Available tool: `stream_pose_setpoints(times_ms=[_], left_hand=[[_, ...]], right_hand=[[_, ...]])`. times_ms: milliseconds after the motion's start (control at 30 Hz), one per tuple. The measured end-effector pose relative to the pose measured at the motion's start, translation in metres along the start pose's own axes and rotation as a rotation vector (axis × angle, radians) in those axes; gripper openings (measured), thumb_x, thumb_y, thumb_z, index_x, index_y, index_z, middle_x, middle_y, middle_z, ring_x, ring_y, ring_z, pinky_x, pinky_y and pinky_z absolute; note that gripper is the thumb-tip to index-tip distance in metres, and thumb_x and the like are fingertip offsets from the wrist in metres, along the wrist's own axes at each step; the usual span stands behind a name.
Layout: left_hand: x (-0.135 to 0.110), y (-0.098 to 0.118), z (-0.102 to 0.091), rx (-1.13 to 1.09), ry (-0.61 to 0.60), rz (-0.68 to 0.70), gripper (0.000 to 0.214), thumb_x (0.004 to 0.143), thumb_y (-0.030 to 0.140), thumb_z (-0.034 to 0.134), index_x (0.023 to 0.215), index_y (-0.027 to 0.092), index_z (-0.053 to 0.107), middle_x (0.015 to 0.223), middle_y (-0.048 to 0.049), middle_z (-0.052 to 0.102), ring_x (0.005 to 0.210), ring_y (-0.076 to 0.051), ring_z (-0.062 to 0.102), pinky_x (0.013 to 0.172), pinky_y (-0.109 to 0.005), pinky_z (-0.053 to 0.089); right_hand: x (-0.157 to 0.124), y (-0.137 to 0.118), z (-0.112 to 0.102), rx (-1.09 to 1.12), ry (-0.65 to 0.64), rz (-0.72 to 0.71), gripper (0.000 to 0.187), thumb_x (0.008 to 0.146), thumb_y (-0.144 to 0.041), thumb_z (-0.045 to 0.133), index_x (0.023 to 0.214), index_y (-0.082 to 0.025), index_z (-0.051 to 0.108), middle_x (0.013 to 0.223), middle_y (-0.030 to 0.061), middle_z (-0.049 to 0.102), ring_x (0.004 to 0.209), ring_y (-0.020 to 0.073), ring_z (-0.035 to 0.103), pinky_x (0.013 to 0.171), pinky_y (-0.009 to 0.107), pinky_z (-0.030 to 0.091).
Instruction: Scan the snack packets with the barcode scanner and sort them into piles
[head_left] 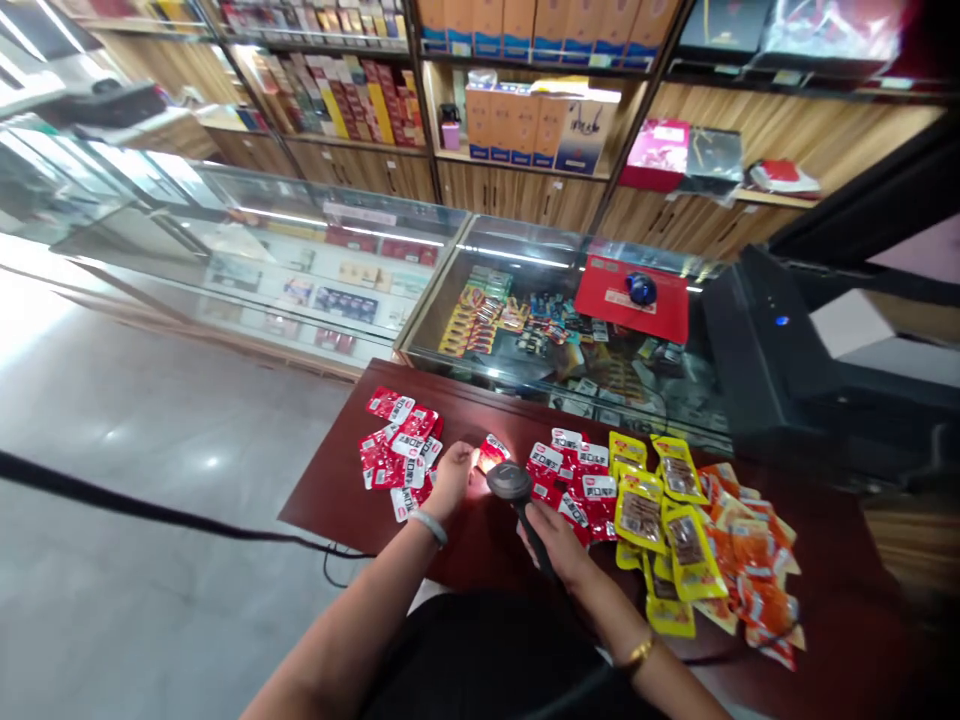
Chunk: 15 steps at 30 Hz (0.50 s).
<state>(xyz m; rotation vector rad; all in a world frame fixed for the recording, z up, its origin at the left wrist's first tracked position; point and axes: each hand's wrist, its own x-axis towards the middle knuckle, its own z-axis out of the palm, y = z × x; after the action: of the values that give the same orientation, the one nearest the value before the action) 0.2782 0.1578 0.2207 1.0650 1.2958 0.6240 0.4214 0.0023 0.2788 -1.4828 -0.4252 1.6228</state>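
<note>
My left hand [454, 478] is closed on the edge of a small red and white snack packet [492, 450] above the dark red table. In my right hand [559, 540] is a black barcode scanner [510, 482], its head close to the packet and its light falling on it. To the left of my left hand lies a loose pile of red and white snack packets [401, 440]. More red packets [577, 480] lie just beyond my right hand. Beside them are yellow snack packets [641, 510] with clear windows, then orange snack packets [750, 550] at the right.
The table [330, 480] adjoins a glass display counter [450, 300] with small goods inside. A red mat [600, 290] bearing a blue round object lies on the glass. A black machine [757, 370] stands at the right. A black cable [187, 515] crosses the left side.
</note>
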Motion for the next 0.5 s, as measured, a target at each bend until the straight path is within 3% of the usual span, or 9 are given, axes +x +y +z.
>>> stream_pose_setpoints(times_ms=[167, 333, 500], left_hand=[[0.004, 0.020, -0.036, -0.039, 0.029, 0.035, 0.030, 0.076, 0.047, 0.064, 0.074, 0.021, 0.049, 0.044, 0.0098, 0.041, 0.037, -0.006, 0.035, 0.041, -0.019, 0.024], [0.019, 0.042, -0.077, -0.049, 0.156, 0.054, 0.034, 0.080, 0.052, 0.061, 0.080, 0.021, 0.049, 0.045, 0.0096, 0.042, 0.038, -0.006, 0.037, 0.043, -0.020, 0.028], [0.043, 0.034, -0.110, -0.110, 0.304, -0.007, 0.040, 0.078, 0.058, 0.060, 0.084, 0.020, 0.051, 0.047, 0.0087, 0.045, 0.040, -0.007, 0.042, 0.043, -0.019, 0.031]], right_hand=[[0.015, -0.005, 0.021, -0.019, -0.021, 0.031, 0.051, 0.075, -0.069, 0.063, 0.092, -0.021, 0.058, 0.051, -0.0074, 0.049, 0.038, 0.0074, 0.037, 0.035, 0.019, 0.026], [0.025, -0.016, 0.040, -0.024, -0.050, 0.017, 0.052, 0.074, -0.066, 0.066, 0.098, -0.021, 0.061, 0.052, -0.0069, 0.050, 0.038, 0.0077, 0.039, 0.036, 0.019, 0.026], [0.028, -0.022, 0.046, -0.048, -0.063, 0.006, 0.052, 0.074, -0.066, 0.067, 0.098, -0.020, 0.062, 0.052, -0.0070, 0.051, 0.038, 0.0082, 0.040, 0.035, 0.019, 0.026]])
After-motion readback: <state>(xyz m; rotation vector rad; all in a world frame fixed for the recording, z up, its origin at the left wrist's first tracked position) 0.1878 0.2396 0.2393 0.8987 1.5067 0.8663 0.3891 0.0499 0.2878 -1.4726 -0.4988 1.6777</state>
